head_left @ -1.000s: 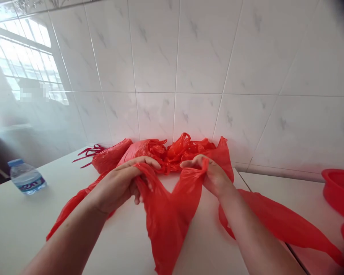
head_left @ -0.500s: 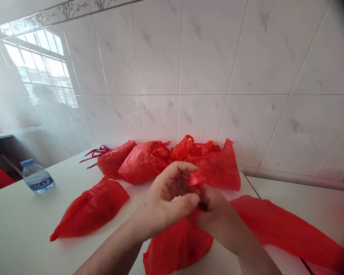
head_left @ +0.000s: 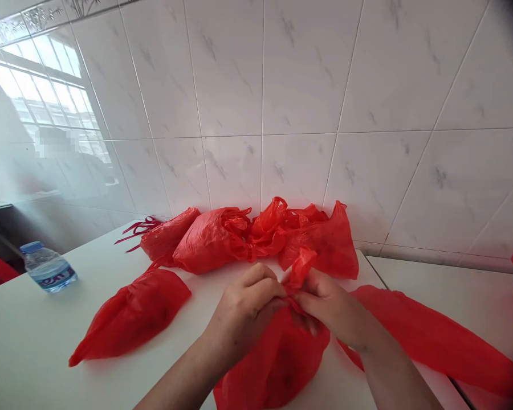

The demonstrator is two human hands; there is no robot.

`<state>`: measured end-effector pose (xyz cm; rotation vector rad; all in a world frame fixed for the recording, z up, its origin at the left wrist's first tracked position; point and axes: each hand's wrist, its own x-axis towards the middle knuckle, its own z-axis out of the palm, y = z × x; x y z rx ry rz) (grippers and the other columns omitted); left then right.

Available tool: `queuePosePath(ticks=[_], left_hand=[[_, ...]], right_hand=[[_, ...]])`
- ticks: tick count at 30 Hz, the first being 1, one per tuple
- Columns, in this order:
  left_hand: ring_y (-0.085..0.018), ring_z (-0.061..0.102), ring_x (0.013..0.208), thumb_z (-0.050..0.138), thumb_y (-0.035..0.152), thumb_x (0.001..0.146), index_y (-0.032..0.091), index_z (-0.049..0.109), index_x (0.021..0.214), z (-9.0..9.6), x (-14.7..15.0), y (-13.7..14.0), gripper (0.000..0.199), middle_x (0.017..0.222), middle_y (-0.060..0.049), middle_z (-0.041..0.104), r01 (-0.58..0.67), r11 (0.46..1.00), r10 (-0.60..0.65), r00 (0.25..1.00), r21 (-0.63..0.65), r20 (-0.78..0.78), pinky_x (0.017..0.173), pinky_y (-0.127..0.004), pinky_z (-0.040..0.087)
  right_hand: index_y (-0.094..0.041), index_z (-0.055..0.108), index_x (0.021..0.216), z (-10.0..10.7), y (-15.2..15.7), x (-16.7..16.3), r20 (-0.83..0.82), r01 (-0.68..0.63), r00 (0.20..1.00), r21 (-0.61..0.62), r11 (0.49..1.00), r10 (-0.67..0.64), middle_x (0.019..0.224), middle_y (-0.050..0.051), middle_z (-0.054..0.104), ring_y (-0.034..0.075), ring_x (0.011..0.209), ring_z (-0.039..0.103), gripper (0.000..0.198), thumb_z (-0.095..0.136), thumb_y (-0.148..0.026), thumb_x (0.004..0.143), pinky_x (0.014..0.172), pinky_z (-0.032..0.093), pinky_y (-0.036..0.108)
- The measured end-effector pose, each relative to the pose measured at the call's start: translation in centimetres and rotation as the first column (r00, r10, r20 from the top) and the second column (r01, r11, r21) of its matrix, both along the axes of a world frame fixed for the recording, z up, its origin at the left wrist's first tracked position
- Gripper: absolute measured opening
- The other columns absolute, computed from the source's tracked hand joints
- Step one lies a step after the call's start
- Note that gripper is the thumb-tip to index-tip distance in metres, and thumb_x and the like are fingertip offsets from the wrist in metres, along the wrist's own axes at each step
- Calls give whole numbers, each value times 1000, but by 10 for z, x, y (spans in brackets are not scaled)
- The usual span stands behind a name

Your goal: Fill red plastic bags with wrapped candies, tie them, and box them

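Note:
A filled red plastic bag (head_left: 282, 364) rests on the white table in front of me, its neck gathered up between my hands. My left hand (head_left: 250, 302) is closed, thumb and fingers pinching the bag at the neck. On the other side my right hand (head_left: 322, 296) grips the twisted top, and a loose end of the plastic sticks up above its fingers. Dark shapes show faintly through the bag. Another closed red bag (head_left: 137, 313) lies on its side to the left of my left hand.
Several filled red bags (head_left: 214, 239) stand against the tiled wall (head_left: 299, 85), with dark red ribbons (head_left: 139, 228) at their left. A water bottle (head_left: 51, 267) with a blue cap is at far left. Red fabric-like material (head_left: 431, 330) stretches across a table seam at right.
My left hand has turned over from loosely curled fingers to a pinch on the bag's neck. The bag's top now stands higher above my right hand. The view has shifted slightly.

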<state>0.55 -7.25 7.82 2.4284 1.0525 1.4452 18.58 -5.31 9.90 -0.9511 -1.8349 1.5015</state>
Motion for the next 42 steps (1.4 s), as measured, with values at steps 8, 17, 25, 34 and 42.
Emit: queuePosePath(ticks=[8, 17, 25, 34, 42], left_hand=[[-9, 39, 58, 46, 40, 91, 20, 41, 79, -12, 1, 0, 24, 67, 4, 45, 263, 772, 68, 871, -579, 486, 53, -20, 32], [-9, 38, 59, 48, 23, 89, 20, 45, 77, -14, 8, -7, 13, 66, 5, 47, 19, 850, 128, 962, -526, 243, 55, -21, 32], [-17, 55, 88, 49, 8, 83, 21, 51, 79, -23, -4, -21, 13, 98, -4, 56, -209, 973, 201, 976, -97, -88, 77, -30, 44], [-15, 53, 73, 48, 8, 82, 21, 47, 77, -37, -6, -25, 14, 82, -2, 56, -215, 954, 187, 971, -207, -146, 66, -28, 44], [-17, 56, 83, 51, 4, 79, 21, 47, 73, -32, -14, -45, 18, 88, -4, 57, -117, 983, 108, 992, -141, -68, 73, -29, 48]], right_hand=[[-20, 66, 88, -6, 6, 12, -52, -27, 998, 184, 982, 38, 74, 1, 55, 13, 69, 49, 24, 49, -38, 87, 66, 41, 27], [-26, 68, 95, -23, 12, -15, 131, 298, 921, 370, 880, -367, 74, -1, 64, 14, 65, 56, 28, 44, -23, 80, 58, 41, 25], [-20, 64, 100, -12, 11, -3, -44, 78, 996, -2, 997, -78, 86, 0, 67, 14, 79, 62, 25, 53, -21, 77, 76, 48, 29], [-22, 69, 101, -36, 22, -19, 21, 173, 983, 240, 955, -183, 84, 0, 66, 15, 78, 59, 35, 43, -18, 77, 73, 44, 27], [-19, 64, 101, -44, 39, -3, -128, 236, 966, 76, 969, -225, 96, 5, 65, 16, 86, 59, 25, 50, -28, 83, 82, 45, 32]])
